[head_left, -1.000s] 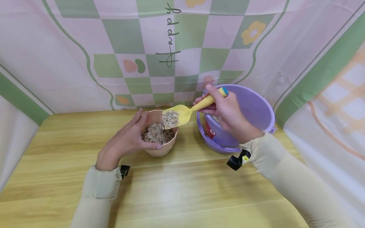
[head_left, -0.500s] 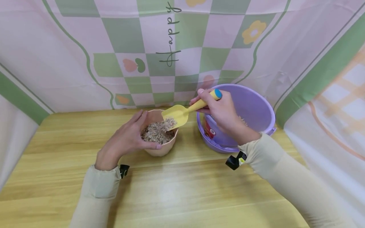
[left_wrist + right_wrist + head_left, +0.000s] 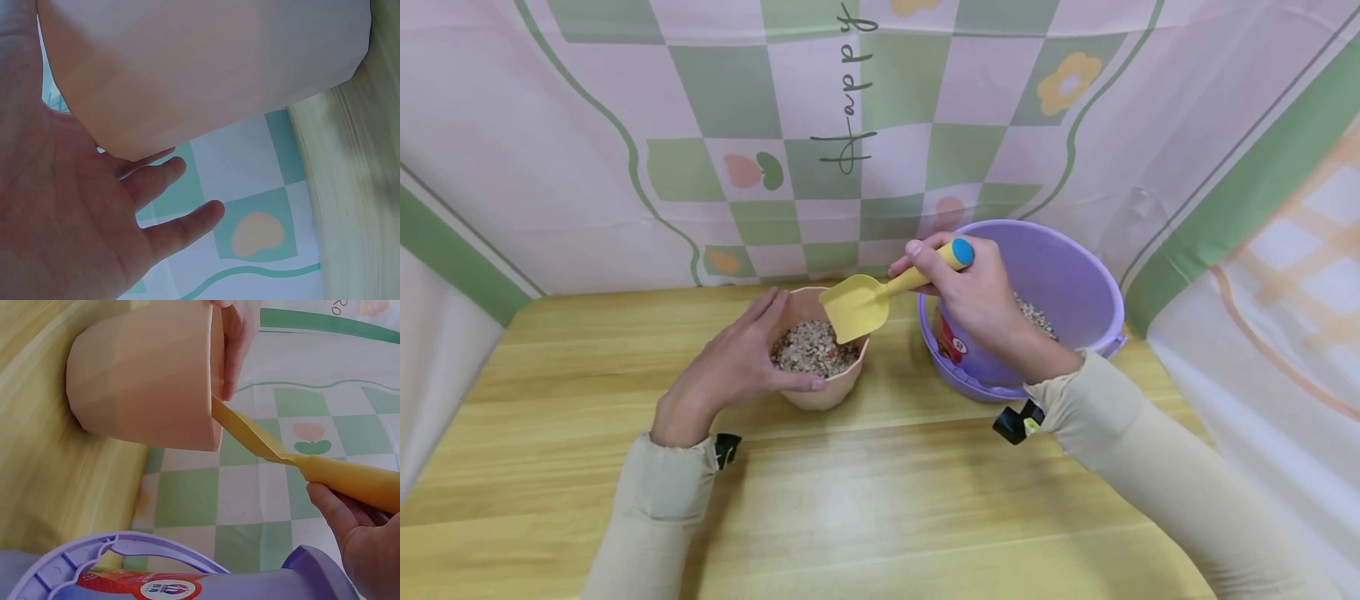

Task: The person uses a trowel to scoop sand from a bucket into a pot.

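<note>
My left hand (image 3: 733,358) holds a faceted peach flower pot (image 3: 829,396) at its rim, thumb along the near side, other fingers at the far left. Two of its fingers (image 3: 187,228) stretch out below the pot in the left wrist view. Pale, gravelly grains (image 3: 808,346) lie inside the pot. My right hand (image 3: 973,287) grips the yellow handle, blue at its end, of a toy shovel (image 3: 857,308). The shovel's blade tilts down over the pot's right rim, its tip inside; no grains show on the blade.
Right of the pot, a purple bucket (image 3: 1078,267) with a handle and red label stands under my right forearm, with more grains (image 3: 1033,317) in it. A checked cloth (image 3: 895,92) hangs behind the wooden table (image 3: 850,500).
My right hand has moved slightly left and tipped the shovel, and the grains on its blade have slid into the pot. My left hand stays at the pot.
</note>
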The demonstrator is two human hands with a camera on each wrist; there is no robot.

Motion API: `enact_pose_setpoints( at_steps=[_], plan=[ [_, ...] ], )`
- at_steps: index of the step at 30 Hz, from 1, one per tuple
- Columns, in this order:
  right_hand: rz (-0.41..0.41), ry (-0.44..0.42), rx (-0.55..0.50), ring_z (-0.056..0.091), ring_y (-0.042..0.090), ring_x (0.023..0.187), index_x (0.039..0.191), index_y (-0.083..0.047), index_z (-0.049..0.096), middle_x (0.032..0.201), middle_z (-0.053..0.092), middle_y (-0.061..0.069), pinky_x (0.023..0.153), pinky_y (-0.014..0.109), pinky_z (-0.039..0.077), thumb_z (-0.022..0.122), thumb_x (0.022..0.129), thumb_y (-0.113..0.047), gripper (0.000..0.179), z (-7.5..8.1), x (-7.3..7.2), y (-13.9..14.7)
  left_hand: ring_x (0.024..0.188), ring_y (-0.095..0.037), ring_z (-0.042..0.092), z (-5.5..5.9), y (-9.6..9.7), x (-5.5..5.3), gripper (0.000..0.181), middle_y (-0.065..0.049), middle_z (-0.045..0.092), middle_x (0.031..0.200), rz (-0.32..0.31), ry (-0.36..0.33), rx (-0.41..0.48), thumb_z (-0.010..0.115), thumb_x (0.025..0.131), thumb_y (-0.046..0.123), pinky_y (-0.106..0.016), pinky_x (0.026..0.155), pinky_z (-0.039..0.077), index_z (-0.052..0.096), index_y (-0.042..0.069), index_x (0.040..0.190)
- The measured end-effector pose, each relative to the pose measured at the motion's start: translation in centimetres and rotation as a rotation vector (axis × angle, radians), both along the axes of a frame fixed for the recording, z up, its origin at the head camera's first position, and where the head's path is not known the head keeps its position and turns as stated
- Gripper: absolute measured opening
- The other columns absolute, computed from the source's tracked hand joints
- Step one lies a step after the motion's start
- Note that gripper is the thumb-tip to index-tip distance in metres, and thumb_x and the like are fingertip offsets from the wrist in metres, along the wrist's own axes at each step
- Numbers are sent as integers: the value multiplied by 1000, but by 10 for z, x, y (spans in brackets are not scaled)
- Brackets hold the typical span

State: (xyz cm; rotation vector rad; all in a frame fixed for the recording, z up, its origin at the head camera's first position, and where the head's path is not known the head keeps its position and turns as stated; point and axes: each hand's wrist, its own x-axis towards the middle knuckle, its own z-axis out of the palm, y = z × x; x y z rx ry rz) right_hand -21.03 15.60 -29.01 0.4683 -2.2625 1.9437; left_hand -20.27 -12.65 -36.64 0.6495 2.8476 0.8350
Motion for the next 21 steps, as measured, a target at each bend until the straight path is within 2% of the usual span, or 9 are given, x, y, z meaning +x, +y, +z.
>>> enact_pose_setpoints(
  at_steps=[10, 17, 21],
  plan=[
    [-17, 11, -12, 73, 28, 91, 93, 9, 67, 89, 74, 17, 82, 34, 58, 62, 100, -17, 27, 0, -1, 2, 148, -36, 21, 1, 0, -1, 136, -12, 9, 166, -1, 1, -9, 70, 63, 83, -55, 115, 29, 11, 8, 160],
    [-38, 4, -25, 74, 27, 89, 92, 8, 67, 88, 75, 15, 81, 33, 58, 62, 100, -17, 27, 3, -2, 8, 149, -35, 18, 3, 0, 0, 136, -12, 6, 166, -5, -27, -15, 68, 64, 84, -55, 116, 26, 8, 9, 160],
    [-41, -1, -70, 74, 26, 89, 94, 8, 68, 89, 75, 15, 79, 32, 59, 64, 99, -20, 29, 8, -2, 14, 149, -35, 19, 3, 0, 0, 136, -12, 7, 166, -5, -15, -6, 69, 64, 83, -54, 116, 26, 10, 8, 160]
  ],
)
